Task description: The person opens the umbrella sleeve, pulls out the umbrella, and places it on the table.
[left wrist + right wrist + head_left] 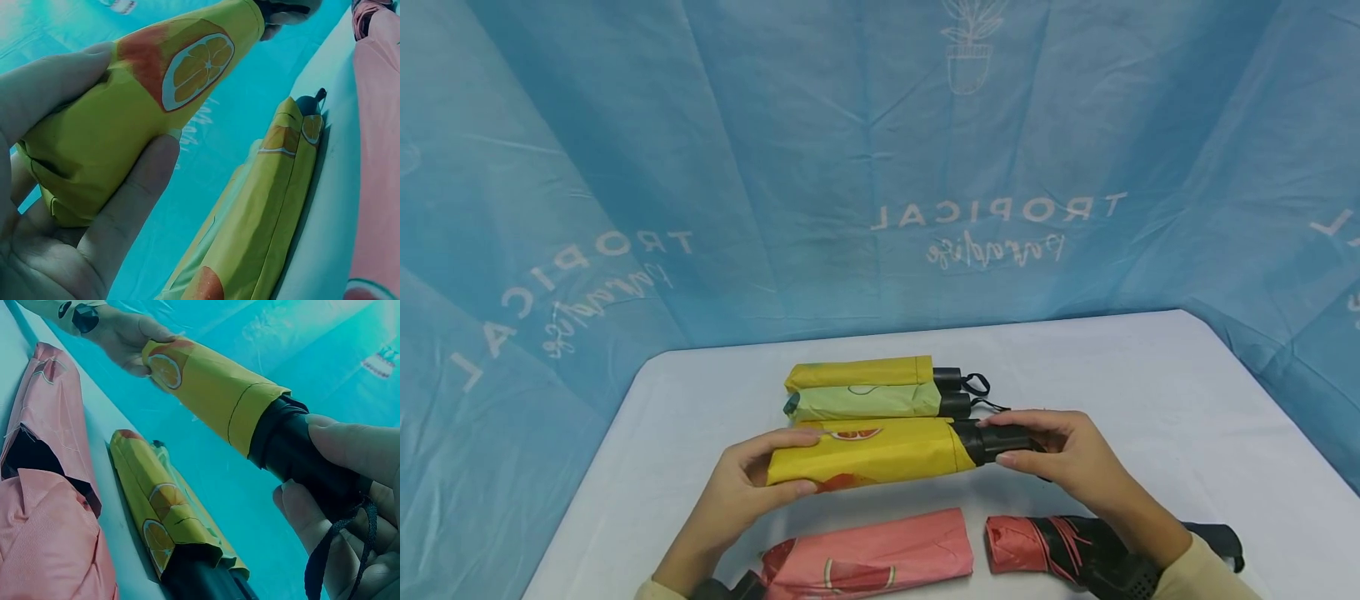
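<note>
Both hands hold a folded yellow umbrella [880,457] in a sleeve printed with orange slices, lifted above the table. My left hand [752,479] grips its sleeved end, thumb and fingers on opposite sides. The black handle [1003,443] is between the thumb and fingers of my right hand [1067,454], and a wrist strap [325,550] dangles there in the right wrist view. Just under it lies another yellow umbrella [159,506], mostly hidden in the head view. Beyond that are a green umbrella [865,402] and a further yellow umbrella [861,372], side by side with handles to the right.
Nearer the front lies a pink watermelon-print sleeve [917,554]. To its right is a pink-and-black folded umbrella [1018,546], partly covered by the right forearm. A white cloth covers the table [700,400]; blue printed curtains [820,250] surround it behind and at the sides.
</note>
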`<move>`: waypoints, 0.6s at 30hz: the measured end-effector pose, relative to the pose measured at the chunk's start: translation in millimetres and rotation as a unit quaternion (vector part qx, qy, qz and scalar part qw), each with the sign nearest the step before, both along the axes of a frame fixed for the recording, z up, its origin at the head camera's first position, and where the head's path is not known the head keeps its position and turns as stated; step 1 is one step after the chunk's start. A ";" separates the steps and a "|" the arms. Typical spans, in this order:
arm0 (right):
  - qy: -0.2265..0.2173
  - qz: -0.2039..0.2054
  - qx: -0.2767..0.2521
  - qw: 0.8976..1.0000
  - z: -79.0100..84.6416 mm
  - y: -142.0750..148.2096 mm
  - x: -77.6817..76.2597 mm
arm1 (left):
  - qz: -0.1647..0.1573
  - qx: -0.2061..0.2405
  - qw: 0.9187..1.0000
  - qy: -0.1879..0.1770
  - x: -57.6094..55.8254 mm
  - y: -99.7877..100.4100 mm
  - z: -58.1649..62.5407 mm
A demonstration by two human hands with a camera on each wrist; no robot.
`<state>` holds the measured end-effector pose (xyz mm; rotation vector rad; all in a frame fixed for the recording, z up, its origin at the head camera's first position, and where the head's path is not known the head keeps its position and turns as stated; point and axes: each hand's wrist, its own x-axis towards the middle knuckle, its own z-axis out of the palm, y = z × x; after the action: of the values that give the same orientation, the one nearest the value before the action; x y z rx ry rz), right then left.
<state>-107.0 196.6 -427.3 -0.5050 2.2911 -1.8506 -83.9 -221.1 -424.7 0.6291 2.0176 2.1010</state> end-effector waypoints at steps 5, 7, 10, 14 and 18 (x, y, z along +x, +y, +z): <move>0.001 -0.009 0.010 1.000 0.7 3.8 0.8 | -0.006 0.005 1.000 0.003 0.0 -0.4 0.1; 0.002 -0.014 0.012 1.000 0.8 5.3 0.8 | -0.004 0.006 1.000 0.006 0.2 -0.3 0.5; 0.005 -0.015 0.013 1.000 0.8 6.5 0.4 | -0.008 0.005 1.000 0.021 0.0 -0.6 0.5; 0.007 -0.015 0.018 1.000 1.1 7.5 0.3 | -0.008 0.003 1.000 0.017 0.0 -1.8 -0.1; 0.009 -0.017 0.019 1.000 1.9 9.6 1.0 | -0.005 0.003 1.000 0.009 -0.5 -4.1 0.4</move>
<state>-106.0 206.2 -425.4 -0.4817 2.3567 -1.8221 -84.4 -225.2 -424.4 0.6604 2.0130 2.1036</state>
